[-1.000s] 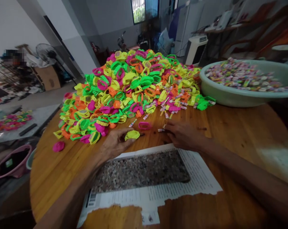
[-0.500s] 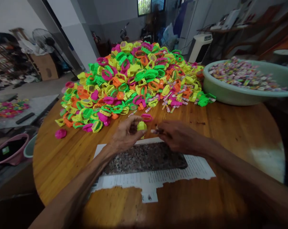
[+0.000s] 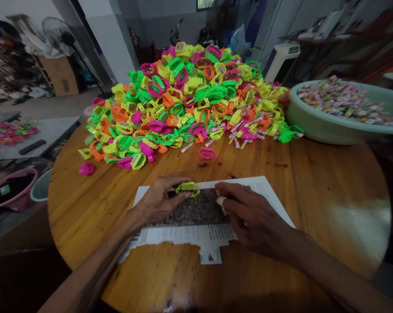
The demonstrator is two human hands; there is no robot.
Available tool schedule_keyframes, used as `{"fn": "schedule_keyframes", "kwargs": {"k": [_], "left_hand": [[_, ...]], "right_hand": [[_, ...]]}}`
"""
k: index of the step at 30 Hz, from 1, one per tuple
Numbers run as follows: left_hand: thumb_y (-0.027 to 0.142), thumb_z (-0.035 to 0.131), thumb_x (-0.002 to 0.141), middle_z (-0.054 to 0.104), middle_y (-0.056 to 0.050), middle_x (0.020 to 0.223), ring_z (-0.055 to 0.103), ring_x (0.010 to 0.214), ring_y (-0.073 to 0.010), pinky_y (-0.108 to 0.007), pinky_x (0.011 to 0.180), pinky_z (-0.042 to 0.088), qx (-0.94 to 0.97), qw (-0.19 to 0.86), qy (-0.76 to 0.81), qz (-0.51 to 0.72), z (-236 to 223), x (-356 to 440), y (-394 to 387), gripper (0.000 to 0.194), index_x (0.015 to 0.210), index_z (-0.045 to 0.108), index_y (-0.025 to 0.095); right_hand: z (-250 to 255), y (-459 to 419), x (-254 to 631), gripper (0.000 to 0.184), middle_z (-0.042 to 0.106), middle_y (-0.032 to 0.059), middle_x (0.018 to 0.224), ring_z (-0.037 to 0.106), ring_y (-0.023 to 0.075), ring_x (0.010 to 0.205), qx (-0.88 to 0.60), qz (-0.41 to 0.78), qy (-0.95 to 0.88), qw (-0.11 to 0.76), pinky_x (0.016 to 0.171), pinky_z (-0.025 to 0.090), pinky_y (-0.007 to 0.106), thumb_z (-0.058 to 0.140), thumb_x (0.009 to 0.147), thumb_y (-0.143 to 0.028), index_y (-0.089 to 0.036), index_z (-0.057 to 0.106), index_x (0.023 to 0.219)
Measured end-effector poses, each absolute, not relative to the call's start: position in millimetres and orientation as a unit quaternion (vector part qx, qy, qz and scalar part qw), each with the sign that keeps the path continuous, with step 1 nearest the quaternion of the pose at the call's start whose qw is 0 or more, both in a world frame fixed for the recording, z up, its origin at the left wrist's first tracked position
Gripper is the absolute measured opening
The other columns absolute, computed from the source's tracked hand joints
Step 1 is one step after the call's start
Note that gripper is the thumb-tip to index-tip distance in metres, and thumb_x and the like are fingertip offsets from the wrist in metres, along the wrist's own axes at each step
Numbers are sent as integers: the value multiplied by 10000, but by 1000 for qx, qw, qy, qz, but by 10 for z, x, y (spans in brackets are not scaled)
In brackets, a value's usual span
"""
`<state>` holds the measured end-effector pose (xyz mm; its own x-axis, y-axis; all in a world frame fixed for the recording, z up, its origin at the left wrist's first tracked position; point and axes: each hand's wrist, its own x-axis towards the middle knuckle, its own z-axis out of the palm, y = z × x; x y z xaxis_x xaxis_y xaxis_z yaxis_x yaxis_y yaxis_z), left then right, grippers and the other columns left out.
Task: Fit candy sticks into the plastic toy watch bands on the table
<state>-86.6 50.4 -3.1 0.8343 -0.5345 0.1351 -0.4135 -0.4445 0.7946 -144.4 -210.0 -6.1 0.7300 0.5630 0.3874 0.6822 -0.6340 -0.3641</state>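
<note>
My left hand (image 3: 159, 201) pinches a yellow plastic ring piece (image 3: 187, 188) over a speckled stone slab (image 3: 193, 209). The slab lies on a torn printed paper sheet (image 3: 212, 237) on the round wooden table (image 3: 313, 174). My right hand (image 3: 248, 215) rests on the slab's right end with its fingers curled around a small pale item I cannot make out. Behind both hands rises a big heap of yellow, green, pink and orange plastic rings (image 3: 189, 100). A single pink ring (image 3: 207, 153) lies loose between heap and slab.
A pale green basin (image 3: 323, 126) full of small wrapped candies stands at the right. A pink cap (image 3: 86, 168) lies left of the heap. Off the table's left edge are a pink bucket (image 3: 12, 191), a low surface with more rings (image 3: 10, 132) and a fan (image 3: 54, 32).
Both hands drew back from the heap's edge to the stone slab. The left hand picked up the yellow ring and carried it there; the right hand picked up a small piece.
</note>
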Motion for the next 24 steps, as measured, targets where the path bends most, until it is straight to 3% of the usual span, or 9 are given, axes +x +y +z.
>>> {"fn": "schedule_keyframes", "kwargs": {"k": [2,4,7,14,20,24], "left_hand": [[274,605,924,698,-52,1096,656,993,-177,-310,872,515,850,418,-315,-49,-25,-871,529,233,1132,674,194],[279,598,933,699,-51,1092,651,995,-177,-313,873,513,853,402,-330,-31,-35,-867,533,239,1148,664,199],[299,591,941,703,-55,1091,654,993,-183,-323,874,517,858,386,-339,-19,-73,-866,528,263,1179,649,205],[263,602,928,710,-58,1103,667,1000,-186,-324,880,537,858,393,-329,1,-129,-905,525,274,1194,641,211],[272,609,923,712,-66,1097,675,993,-185,-320,867,550,855,396,-334,15,-141,-891,510,287,1199,634,197],[271,610,918,714,-70,1095,679,991,-192,-330,873,552,858,395,-327,12,-125,-901,503,295,1199,640,189]], "right_hand": [[-67,-2064,-1500,150,542,149,1260,564,248,1045,-907,-132,-290,274,866,487,393,521,920,-188,-158,587,1052],[-72,-2005,-1522,200,584,144,1092,572,257,926,-933,-128,-229,247,775,486,402,556,927,-282,-144,599,1065],[-85,-1912,-1492,170,591,114,931,559,245,831,-951,-95,-209,206,720,449,393,479,953,-218,-140,627,984],[-78,-1830,-1351,186,584,68,860,514,166,758,-899,-108,-290,311,658,373,309,441,979,-167,-160,580,855],[-115,-1855,-1315,155,589,78,891,533,186,809,-900,-126,-301,290,701,422,322,446,984,-166,-151,596,949],[-69,-1922,-1278,156,598,114,947,520,237,896,-919,-121,-325,188,847,459,426,456,919,-93,-148,599,950]]}}
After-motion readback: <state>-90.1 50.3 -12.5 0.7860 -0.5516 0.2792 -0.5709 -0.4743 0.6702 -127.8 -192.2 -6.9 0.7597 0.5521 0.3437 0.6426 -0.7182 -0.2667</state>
